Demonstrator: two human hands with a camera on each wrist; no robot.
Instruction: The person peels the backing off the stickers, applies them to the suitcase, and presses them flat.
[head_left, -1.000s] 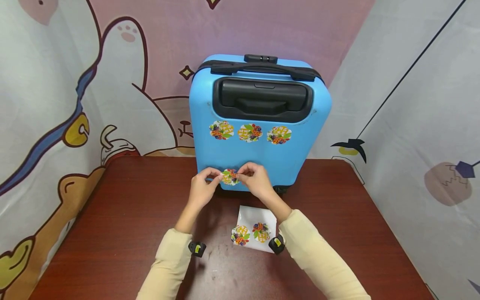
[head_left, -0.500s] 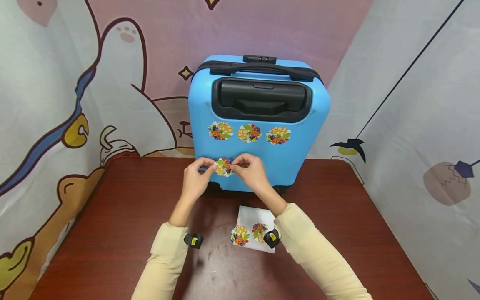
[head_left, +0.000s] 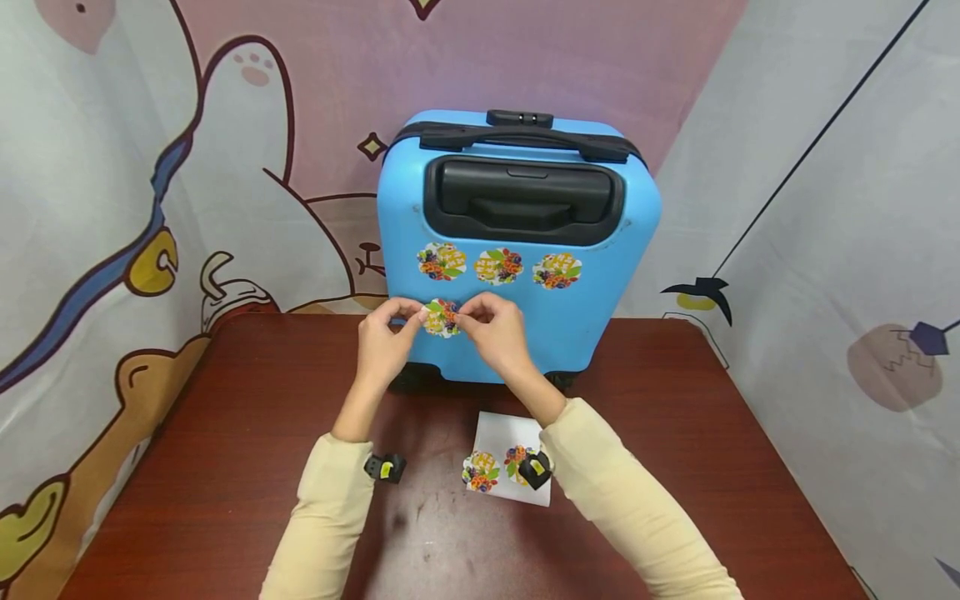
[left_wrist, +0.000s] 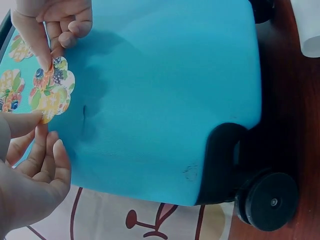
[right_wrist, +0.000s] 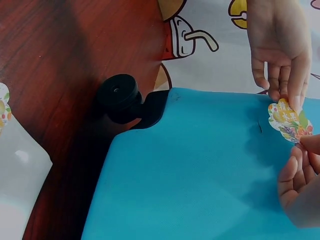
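Observation:
Between my two hands is a scalloped fruit-print sticker [head_left: 441, 318], held in front of the lower left part of a blue suitcase [head_left: 517, 333]. My left hand [head_left: 384, 346] pinches its left edge between thumb and forefinger. The right edge is pinched by my right hand [head_left: 497, 333]. In the left wrist view the sticker [left_wrist: 52, 90] appears a little apart from the shell, with shadows beside it; whether any part touches is hard to tell. Above it, a row of similar stickers [head_left: 498, 266] lies flat on the suitcase, under the black handle recess [head_left: 525, 200].
On the brown table [head_left: 247, 467], a white sheet [head_left: 498, 425] bears two more fruit stickers [head_left: 481, 472], one partly hidden by the right wrist camera [head_left: 535, 470]. A black wheel [right_wrist: 119, 95] sticks out at the suitcase's bottom corner. Behind hangs a cartoon-printed cloth [head_left: 315, 125].
Both hands have moved up and slightly left across the suitcase front, carrying the pinched sticker from near the bottom edge toward the row above. The suitcase and white sheet stay put.

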